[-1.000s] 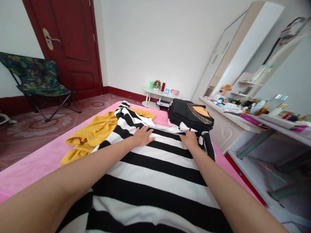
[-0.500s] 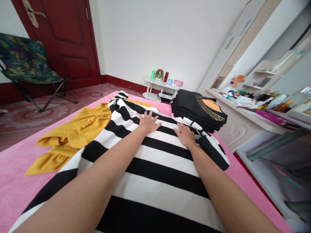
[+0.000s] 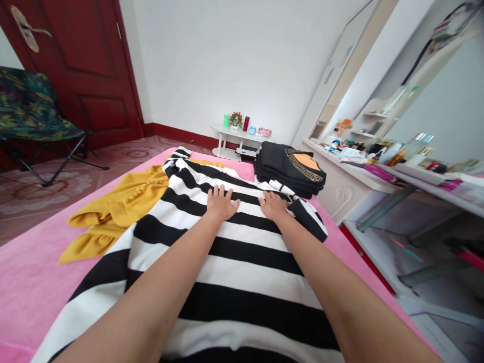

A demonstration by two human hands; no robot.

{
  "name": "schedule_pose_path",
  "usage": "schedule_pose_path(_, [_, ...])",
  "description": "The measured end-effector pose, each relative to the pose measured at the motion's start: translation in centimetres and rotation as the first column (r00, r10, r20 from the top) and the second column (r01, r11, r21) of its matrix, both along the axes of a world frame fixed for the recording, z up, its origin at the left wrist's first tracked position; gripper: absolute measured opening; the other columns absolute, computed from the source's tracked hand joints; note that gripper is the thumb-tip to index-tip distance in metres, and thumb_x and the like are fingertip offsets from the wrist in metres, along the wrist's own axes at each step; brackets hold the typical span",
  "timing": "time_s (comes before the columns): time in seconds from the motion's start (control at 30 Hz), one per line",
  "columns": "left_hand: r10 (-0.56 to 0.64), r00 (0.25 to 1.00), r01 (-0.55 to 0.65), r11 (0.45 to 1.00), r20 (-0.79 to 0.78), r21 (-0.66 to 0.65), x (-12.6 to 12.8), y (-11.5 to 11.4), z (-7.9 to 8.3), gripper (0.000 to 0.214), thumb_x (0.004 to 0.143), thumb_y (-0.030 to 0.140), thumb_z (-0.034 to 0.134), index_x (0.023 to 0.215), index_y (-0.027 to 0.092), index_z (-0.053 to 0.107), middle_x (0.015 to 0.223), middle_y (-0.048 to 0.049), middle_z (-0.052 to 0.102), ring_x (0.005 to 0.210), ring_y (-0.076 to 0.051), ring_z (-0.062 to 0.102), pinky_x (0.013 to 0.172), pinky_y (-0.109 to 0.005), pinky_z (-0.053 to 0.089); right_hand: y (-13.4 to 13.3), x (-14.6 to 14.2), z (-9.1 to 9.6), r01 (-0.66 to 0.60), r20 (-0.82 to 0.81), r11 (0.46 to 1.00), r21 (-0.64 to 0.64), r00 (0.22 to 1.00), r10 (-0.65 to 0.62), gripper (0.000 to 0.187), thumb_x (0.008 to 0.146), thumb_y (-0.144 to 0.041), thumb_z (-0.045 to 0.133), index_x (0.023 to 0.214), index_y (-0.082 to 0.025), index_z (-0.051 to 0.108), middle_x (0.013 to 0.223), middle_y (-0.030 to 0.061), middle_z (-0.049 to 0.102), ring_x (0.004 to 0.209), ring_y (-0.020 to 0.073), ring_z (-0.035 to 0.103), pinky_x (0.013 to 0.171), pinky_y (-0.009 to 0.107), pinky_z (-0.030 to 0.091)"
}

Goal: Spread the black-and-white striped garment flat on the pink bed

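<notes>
A black-and-white striped knit garment (image 3: 249, 272) lies spread out on a pink-covered bed (image 3: 30, 272), reaching toward me past the bottom edge. My left hand (image 3: 221, 203) lies palm down on its upper part, fingers stretched out. To the right, near the neckline, my right hand (image 3: 274, 205) also rests flat with its fingers apart. Neither hand grips the fabric. One sleeve is bunched at the far left, and the other lies folded beside my right hand. A soft ridge crosses the cloth close to me.
A yellow garment with buttons (image 3: 121, 199) lies left of the striped one. Folded black clothes (image 3: 280, 164) are stacked at the bed's far right. A cluttered dressing table (image 3: 363, 174) flanks the right side. Beyond are a low white table (image 3: 242, 133), a folding chair (image 3: 34, 116) and a red door (image 3: 79, 65).
My view has turned a little to the right. Both hands have slid slightly toward me over the striped cloth, still flat. A ridge now shows in the cloth near me.
</notes>
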State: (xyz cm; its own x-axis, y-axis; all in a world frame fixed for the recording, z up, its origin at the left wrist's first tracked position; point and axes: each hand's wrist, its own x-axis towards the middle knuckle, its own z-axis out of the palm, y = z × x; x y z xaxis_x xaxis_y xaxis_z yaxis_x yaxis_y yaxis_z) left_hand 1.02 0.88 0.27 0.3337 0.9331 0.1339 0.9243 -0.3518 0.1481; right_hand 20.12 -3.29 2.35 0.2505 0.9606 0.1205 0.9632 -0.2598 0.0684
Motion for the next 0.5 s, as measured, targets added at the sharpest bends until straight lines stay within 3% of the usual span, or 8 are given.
schedule_pose_path(0.1, [-0.024,1.0,0.024,0.999,0.013,0.029,-0.8,-1.6,-0.1,0.072,0.087,0.063,0.021,0.144,0.022,0.033,0.153,-0.0099,0.023,0.14,-0.035,0.014,0.11,-0.052,0.011,-1.4,2.3,1.9,-0.117,0.17,0.991,-0.066,0.977,0.127,0.044,0.092,-0.042,0.037,0.119,-0.015,0.058,0.12,0.0165,0.06,0.113,0.0313,0.05,0.104,0.056,0.017])
schedule_pose_path(0.2, [-0.038,0.999,0.037,0.999,0.027,0.039,-1.2,-2.0,-0.3,0.07,0.088,0.062,0.02,0.144,0.022,0.033,0.153,-0.01,0.023,0.14,-0.035,0.015,0.11,-0.053,0.01,-3.6,6.8,3.2,-0.182,0.247,0.978,-0.106,0.948,0.203,0.031,0.087,-0.031,0.048,0.109,-0.017,0.065,0.124,0.0126,0.059,0.12,0.0315,0.043,0.108,0.056,0.007])
schedule_pose_path(0.27, [-0.042,0.998,0.04,0.998,0.036,0.042,-1.3,-2.0,-0.5,0.07,0.088,0.061,0.02,0.144,0.021,0.033,0.153,-0.0111,0.023,0.139,-0.035,0.015,0.11,-0.053,0.009,-5.3,10.1,2.8,-0.184,0.194,0.98,-0.073,0.961,0.194,0.033,0.088,-0.031,0.048,0.116,-0.021,0.062,0.138,0.0076,0.049,0.129,0.0315,0.033,0.109,0.054,0.009])
schedule_pose_path(0.37, [-0.046,0.998,0.044,0.998,0.047,0.044,-1.2,-1.8,-0.7,0.07,0.088,0.061,0.021,0.144,0.02,0.033,0.152,-0.0123,0.024,0.139,-0.036,0.016,0.11,-0.054,0.009,-7.6,13.7,0.8,-0.135,-0.018,0.991,0.008,0.991,0.135,0.047,0.093,-0.042,0.036,0.136,-0.022,0.046,0.148,0.0062,0.034,0.136,0.0258,0.027,0.111,0.044,0.018])
schedule_pose_path(0.5, [-0.051,0.998,0.049,0.997,0.043,0.055,-1.3,-1.9,-0.7,0.07,0.088,0.061,0.021,0.144,0.021,0.034,0.152,-0.0118,0.025,0.139,-0.035,0.016,0.11,-0.054,0.01,-8.9,14.7,-1.0,-0.032,-0.19,0.998,0.048,0.981,0.041,0.055,0.095,-0.048,0.029,0.142,-0.019,0.035,0.149,0.0097,0.032,0.136,0.0226,0.029,0.109,0.039,0.024])
